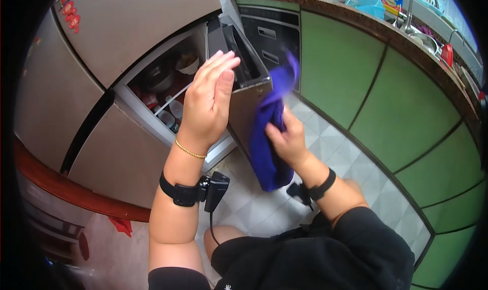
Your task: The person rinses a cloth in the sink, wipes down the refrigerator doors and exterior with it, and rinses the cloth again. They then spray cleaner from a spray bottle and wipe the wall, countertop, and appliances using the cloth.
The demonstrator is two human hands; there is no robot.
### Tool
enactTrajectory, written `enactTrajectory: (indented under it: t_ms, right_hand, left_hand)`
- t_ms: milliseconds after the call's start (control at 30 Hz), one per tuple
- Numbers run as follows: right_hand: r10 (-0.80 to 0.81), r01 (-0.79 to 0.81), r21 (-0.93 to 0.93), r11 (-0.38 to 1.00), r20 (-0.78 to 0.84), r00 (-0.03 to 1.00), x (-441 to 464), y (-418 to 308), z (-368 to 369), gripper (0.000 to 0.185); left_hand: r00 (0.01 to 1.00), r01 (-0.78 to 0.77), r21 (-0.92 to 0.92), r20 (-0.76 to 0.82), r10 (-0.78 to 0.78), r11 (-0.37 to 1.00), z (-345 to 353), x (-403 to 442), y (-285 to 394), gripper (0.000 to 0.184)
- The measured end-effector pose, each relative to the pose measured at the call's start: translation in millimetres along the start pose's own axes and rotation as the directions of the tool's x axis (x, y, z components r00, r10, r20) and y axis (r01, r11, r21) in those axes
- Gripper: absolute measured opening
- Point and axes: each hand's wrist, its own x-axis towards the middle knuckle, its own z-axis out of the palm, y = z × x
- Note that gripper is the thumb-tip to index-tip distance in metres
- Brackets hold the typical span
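Door [243,112] stood open, cloth [263,142] beside it, work seemingly unfinished
Right hand [288,137] gripped the cloth; left hand [209,96], fingers straight, held nothing visible

- Purple cloth [264,147]: soft, bunched and creased; gripped at mid-length in the right hand [288,137].
- Cloth's upper end flares up and outward, blurred; lower part hangs in thick folds, tip over pale floor tiles [249,203].
- Cloth overlaps the outer face of the refrigerator panel [244,109] in view; contact cannot be told.
- Panel: brownish-grey, slightly glossy, black top edge with a long recess; stands out from the open compartment [140,109]. Door or drawer front, cannot tell.
- Left hand [207,104] beside the panel's top edge, palm flat, fingers extended; touch unclear.
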Motion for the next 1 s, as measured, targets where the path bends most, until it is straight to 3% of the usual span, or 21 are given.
enactTrajectory:
  t_ms: [133, 167, 200, 267, 400, 467, 533, 600, 633, 733, 800, 933, 967, 1000]
  right_hand:
    - [0.032, -0.031, -0.026, 0.999, 0.042, 0.999, 41, -23, -6, 0.044]
    - [0.042, -0.036, 0.118, 0.992, -0.044, 0.998, 47, -24, 1, 0.041]
    - [0.044, -0.039, 0.12, 0.992, -0.034, 0.998, 43, -22, 3, 0.041]
    - [-0.004, 0.007, 0.075, 0.997, -0.037, 0.999, 25, -9, 2, 0.029]
    - [0.015, -0.014, -0.046, 0.999, 0.018, 1.0, 17, -11, -2, 0.024]
    - [0.146, -0.146, -0.013, 0.989, -0.005, 0.989, 48, -37, -3, 0.034]
    - [0.023, -0.019, 0.046, 0.999, -0.102, 0.995, 55, -35, 6, 0.043]
    - [-0.004, 0.0, -0.053, 0.999, -0.081, 0.997, 33, -26, 7, 0.049]
    - [0.035, -0.035, -0.006, 0.999, -0.034, 0.999, 11, -14, 8, 0.052]
    - [0.04, -0.042, -0.101, 0.994, -0.016, 0.999, 19, -25, 6, 0.034]
    - [0.092, -0.106, -0.141, 0.984, -0.099, 0.991, 49, -47, 6, 0.025]
    - [0.078, -0.088, -0.057, 0.994, -0.169, 0.983, 28, -28, 9, 0.024]
    - [-0.014, 0.003, -0.079, 0.997, -0.137, 0.991, 15, -23, 8, 0.02]
    - [0.074, -0.078, -0.011, 0.997, -0.195, 0.978, 12, -26, 12, 0.019]
  left_hand:
    - [0.999, 0.036, -0.023, -0.032, -0.037, 0.999, 0, -4, 0, 0.032]
    - [0.998, 0.049, -0.02, -0.038, -0.05, 0.999, -1, -6, 0, 0.032]
    - [0.999, 0.041, -0.005, -0.002, -0.041, 0.999, -2, -6, 0, 0.037]
    - [1.0, 0.026, 0.012, 0.017, -0.026, 1.0, -4, -3, -2, 0.041]
    - [0.999, 0.0, 0.001, -0.053, 0.0, 1.0, -1, -6, -1, 0.032]
    - [0.998, -0.023, -0.005, -0.057, 0.023, 1.0, 1, -4, -3, 0.031]
    - [0.998, -0.014, -0.008, -0.056, 0.013, 1.0, 1, -5, -3, 0.031]
    - [0.998, -0.021, -0.002, -0.058, 0.021, 1.0, -3, -4, -4, 0.031]
    - [0.999, -0.002, 0.006, -0.036, 0.002, 1.0, -4, -7, -4, 0.035]
    - [1.0, 0.003, 0.015, -0.031, -0.002, 1.0, -7, -5, -4, 0.039]
    - [1.0, 0.001, -0.002, -0.017, -0.001, 1.0, -4, -6, -5, 0.039]
    - [1.0, 0.002, 0.007, -0.019, -0.002, 1.0, -4, -6, -3, 0.039]
    - [1.0, 0.007, 0.003, -0.018, -0.007, 1.0, -3, -7, -2, 0.038]
    - [1.0, 0.004, -0.001, -0.029, -0.004, 1.0, -1, -6, -1, 0.038]
